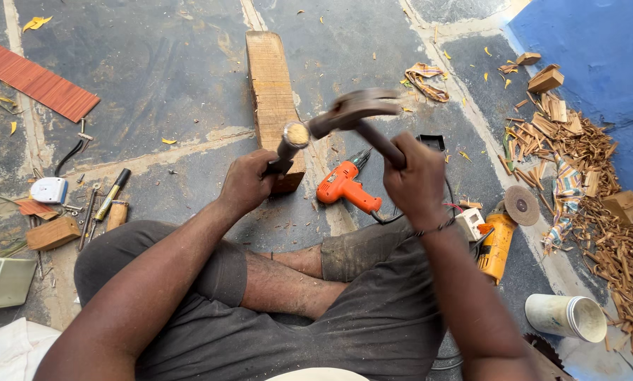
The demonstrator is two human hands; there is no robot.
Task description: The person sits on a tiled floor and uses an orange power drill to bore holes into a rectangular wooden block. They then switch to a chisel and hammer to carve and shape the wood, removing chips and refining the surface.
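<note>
Two hands busy: left hand (249, 182) grips chisel (288, 144), axis slanting down onto plank (273, 92) near end; right hand (417, 180) grips hammer (355, 113), head by chisel butt; floor beyond open.

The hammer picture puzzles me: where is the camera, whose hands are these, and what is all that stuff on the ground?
The camera sits on the person's head and looks down, so you see their own arms and crossed legs. The right hand grips a hammer, blurred by motion. The left hand holds a chisel upright against a long wooden plank on the concrete floor. Nearby lie an orange electric drill, a yellow angle grinder, a heap of wood shavings and a white cup.
</note>
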